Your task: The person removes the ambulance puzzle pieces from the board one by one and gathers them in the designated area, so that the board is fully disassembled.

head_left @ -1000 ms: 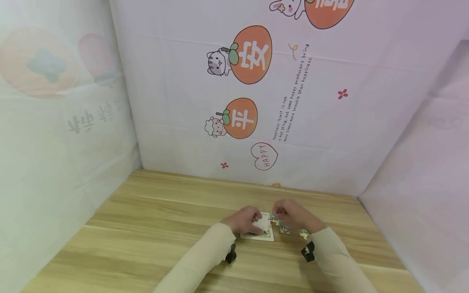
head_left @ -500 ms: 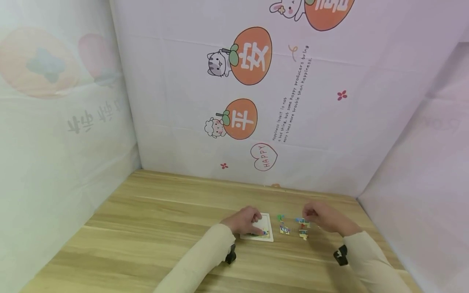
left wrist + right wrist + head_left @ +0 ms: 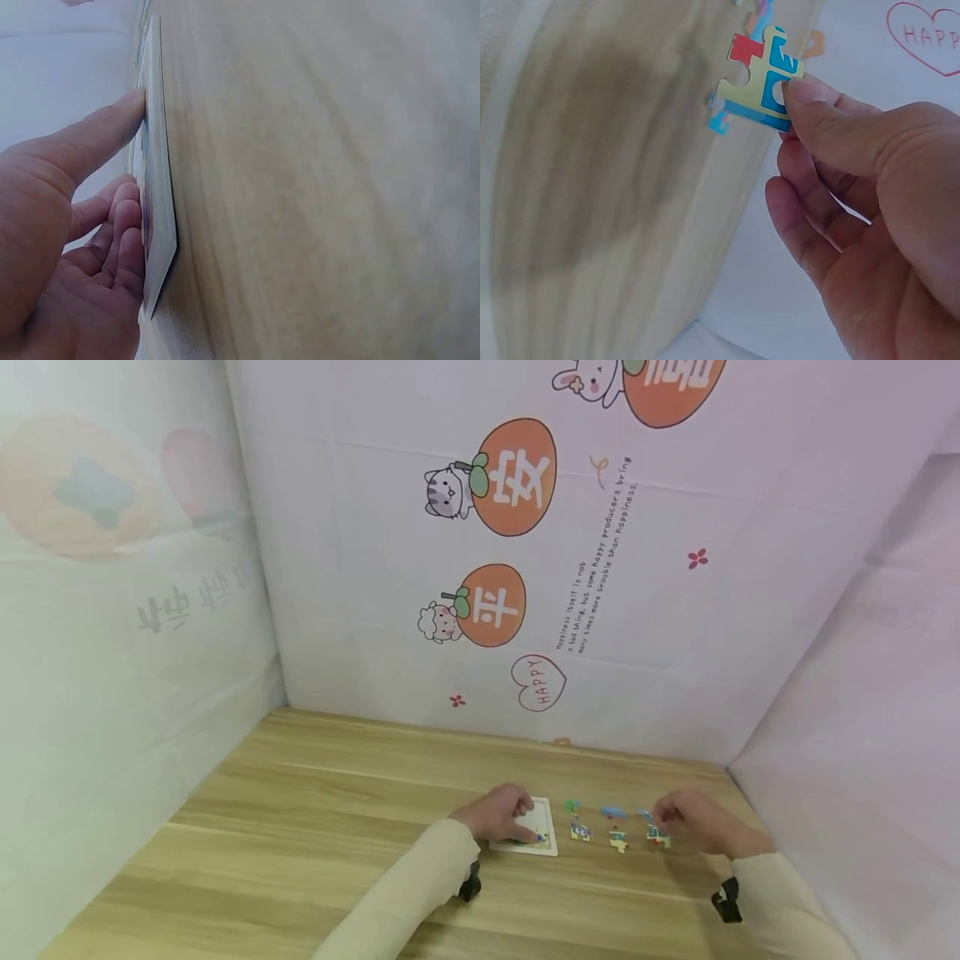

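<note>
On the left part of a white-framed puzzle board (image 3: 542,816), my left hand (image 3: 495,812) rests with the thumb stretched across its face; the other fingers bend loosely against the board in the left wrist view. Part of a printed picture shows beside the thumb, and the hand hides the rest of that side. Farther right, my right hand (image 3: 697,820) pinches a jigsaw piece (image 3: 755,88) between thumb and fingers. That piece is yellow with blue windows and a red corner, tilted above the table in the right wrist view.
Several loose jigsaw pieces lie right of the board, among them a green one (image 3: 572,807), a blue one (image 3: 613,812) and a yellow one (image 3: 618,841). The wooden table (image 3: 337,827) meets a printed cloth wall (image 3: 637,702) behind and cloth at both sides.
My right hand has moved from the board's right edge farther right over the table, carrying the jigsaw piece. The left hand stays on the board.
</note>
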Motion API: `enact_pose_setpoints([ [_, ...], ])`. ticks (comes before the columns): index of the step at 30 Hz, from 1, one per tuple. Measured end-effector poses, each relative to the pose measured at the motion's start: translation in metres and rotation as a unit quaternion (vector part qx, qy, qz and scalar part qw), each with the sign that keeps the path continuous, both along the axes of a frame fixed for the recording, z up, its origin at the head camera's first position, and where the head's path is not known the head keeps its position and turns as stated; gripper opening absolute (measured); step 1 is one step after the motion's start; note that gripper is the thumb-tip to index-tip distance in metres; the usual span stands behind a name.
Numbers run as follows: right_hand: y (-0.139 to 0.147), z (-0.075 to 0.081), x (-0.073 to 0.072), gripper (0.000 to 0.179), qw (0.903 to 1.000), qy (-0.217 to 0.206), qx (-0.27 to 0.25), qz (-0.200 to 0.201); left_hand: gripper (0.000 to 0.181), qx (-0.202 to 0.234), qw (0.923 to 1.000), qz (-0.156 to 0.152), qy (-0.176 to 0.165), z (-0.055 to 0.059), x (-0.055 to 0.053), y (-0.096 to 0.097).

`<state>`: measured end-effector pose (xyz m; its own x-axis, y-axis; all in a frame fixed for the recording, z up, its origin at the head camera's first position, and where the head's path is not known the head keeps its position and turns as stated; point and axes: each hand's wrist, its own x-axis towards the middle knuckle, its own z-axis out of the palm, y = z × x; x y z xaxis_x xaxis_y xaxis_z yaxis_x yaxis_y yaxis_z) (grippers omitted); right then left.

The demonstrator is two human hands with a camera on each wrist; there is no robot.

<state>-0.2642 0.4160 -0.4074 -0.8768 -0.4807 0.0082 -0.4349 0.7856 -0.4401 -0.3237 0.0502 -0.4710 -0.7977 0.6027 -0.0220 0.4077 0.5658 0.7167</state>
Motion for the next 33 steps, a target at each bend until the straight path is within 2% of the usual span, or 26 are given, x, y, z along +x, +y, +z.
enact_pose_setpoints([
  [6, 0.006, -0.018, -0.006, 0.018, 0.9999, 0.015, 0.003, 0.001, 0.047, -0.004, 0.9999, -0.004, 0.010, -0.004, -0.003, 0.001],
  [14, 0.009, -0.031, -0.010, 0.019, 0.9991, 0.004, 0.014, -0.039, 0.048, -0.004, 0.9999, -0.002, 0.010, -0.004, -0.002, 0.002],
  [20, 0.012, -0.036, -0.012, 0.015, 0.9983, 0.006, 0.023, -0.053, 0.048, -0.006, 0.9998, -0.008, 0.017, -0.004, -0.003, 0.003],
  [27, -0.001, -0.023, -0.010, 0.004, 0.9990, 0.011, 0.018, -0.039, 0.050, -0.013, 0.9998, -0.009, 0.013, -0.001, -0.003, 0.001],
  [33, -0.045, -0.001, -0.012, 0.010, 0.9989, 0.023, 0.040, -0.004, 0.049, -0.048, 0.9979, -0.039, 0.021, 0.014, -0.001, -0.001],
])
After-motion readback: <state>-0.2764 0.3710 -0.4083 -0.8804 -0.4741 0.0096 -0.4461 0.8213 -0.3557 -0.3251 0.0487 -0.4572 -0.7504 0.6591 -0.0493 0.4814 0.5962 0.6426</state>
